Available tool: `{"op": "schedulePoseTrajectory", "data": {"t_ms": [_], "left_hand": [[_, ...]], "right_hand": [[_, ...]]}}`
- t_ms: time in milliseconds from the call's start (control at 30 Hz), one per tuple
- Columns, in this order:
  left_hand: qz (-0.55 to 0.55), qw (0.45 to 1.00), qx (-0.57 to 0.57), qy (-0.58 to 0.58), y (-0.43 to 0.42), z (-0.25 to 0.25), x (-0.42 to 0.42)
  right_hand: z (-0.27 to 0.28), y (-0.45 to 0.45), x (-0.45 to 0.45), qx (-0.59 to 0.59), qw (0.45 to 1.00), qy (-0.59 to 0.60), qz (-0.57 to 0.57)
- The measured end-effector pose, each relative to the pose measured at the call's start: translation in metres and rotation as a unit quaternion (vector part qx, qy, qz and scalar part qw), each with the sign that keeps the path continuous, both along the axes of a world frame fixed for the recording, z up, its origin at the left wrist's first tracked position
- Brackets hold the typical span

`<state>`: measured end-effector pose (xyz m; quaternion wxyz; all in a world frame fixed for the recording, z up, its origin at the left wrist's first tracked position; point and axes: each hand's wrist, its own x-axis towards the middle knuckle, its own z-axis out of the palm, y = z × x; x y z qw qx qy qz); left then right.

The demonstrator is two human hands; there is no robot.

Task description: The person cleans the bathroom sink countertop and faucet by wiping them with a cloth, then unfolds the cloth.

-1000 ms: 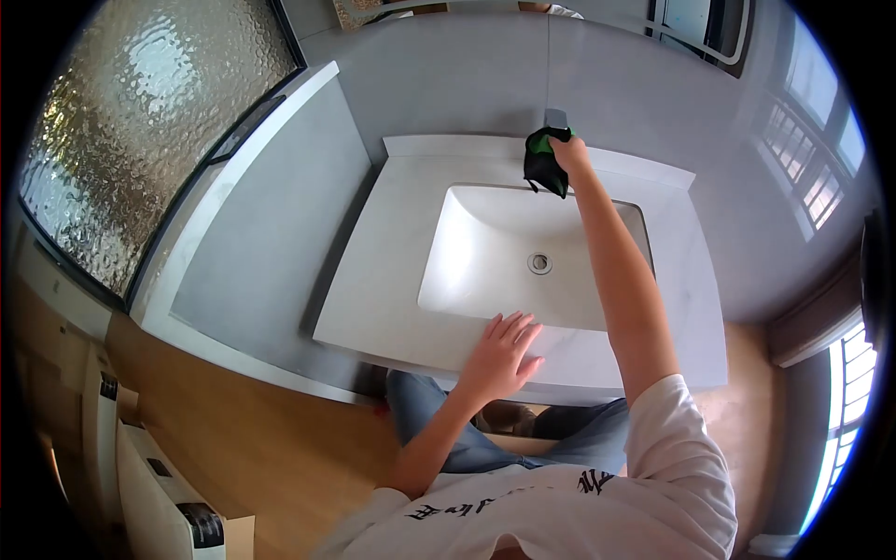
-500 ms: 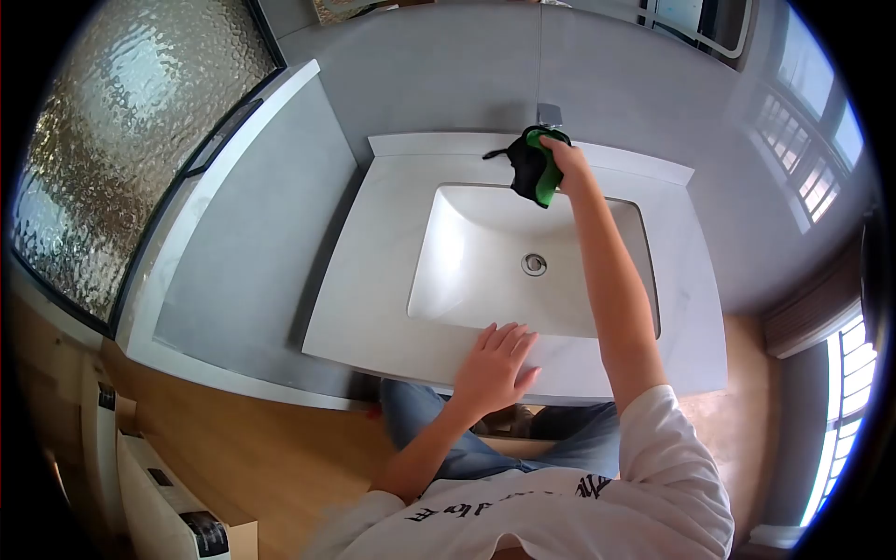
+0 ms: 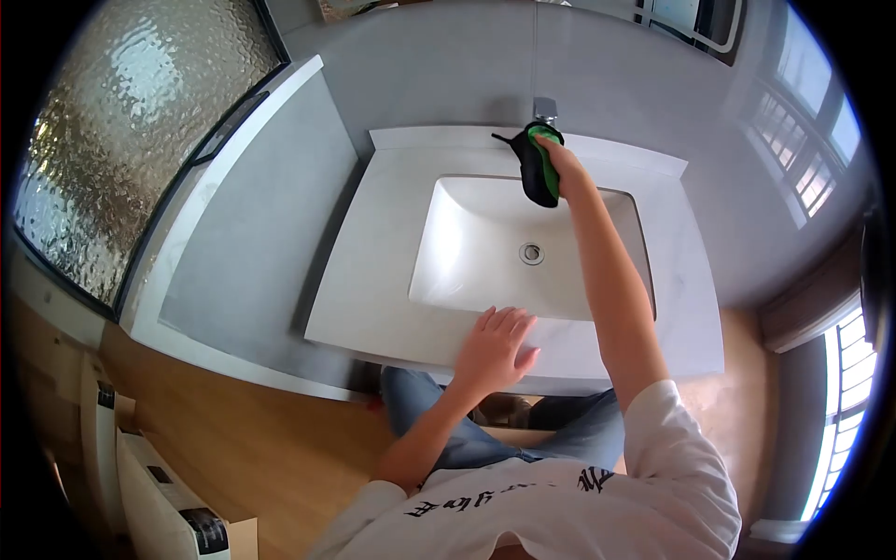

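Fingers of my right hand (image 3: 566, 168) clamp the black-and-green cloth (image 3: 535, 177); the individual fingertips are hidden. The cloth hangs to the left of these fingers, above the back edge of the sink basin (image 3: 467, 243), with one thin black tail pointing left. The chrome faucet (image 3: 545, 108) stands just beyond the fingers; whether the cloth touches it, I cannot tell. My left hand (image 3: 492, 355) rests palm down on the countertop (image 3: 364, 271), fingers nearly together, thumb apart. The basin lies directly ahead of those fingertips; the drain (image 3: 531, 254) sits between both hands.
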<state>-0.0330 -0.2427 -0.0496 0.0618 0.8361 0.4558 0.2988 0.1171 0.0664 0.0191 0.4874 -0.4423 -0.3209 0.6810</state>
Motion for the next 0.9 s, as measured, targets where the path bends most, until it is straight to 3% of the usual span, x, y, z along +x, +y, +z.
{"op": "schedulePoseTrajectory", "data": {"t_ms": [67, 200, 333, 400, 533, 733, 900], "left_hand": [[0.007, 1.000, 0.000, 0.008, 0.003, 0.002, 0.000], [0.006, 1.000, -0.008, 0.009, 0.004, 0.003, 0.001], [0.010, 1.000, -0.013, 0.009, 0.003, 0.002, -0.001], [0.016, 1.000, -0.007, 0.003, 0.002, -0.002, 0.000], [0.004, 1.000, -0.006, -0.009, 0.002, -0.002, 0.000], [0.002, 1.000, 0.003, -0.007, 0.000, -0.002, 0.004], [0.005, 1.000, -0.018, 0.010, 0.003, 0.004, 0.002]], "right_hand": [[0.005, -0.016, -0.006, 0.045, 0.980, -0.173, -0.091], [0.004, 0.009, 0.005, 0.068, 0.967, -0.233, -0.083], [0.004, 0.066, 0.007, -0.014, 0.998, -0.049, -0.045], [0.009, 0.061, 0.004, -0.012, 0.995, -0.082, -0.053], [0.001, 0.042, 0.004, -0.019, 0.999, -0.034, 0.002], [-0.010, -0.005, 0.003, 0.048, 0.993, -0.093, -0.056], [0.010, -0.001, 0.002, 0.024, 0.990, -0.117, -0.072]]}}
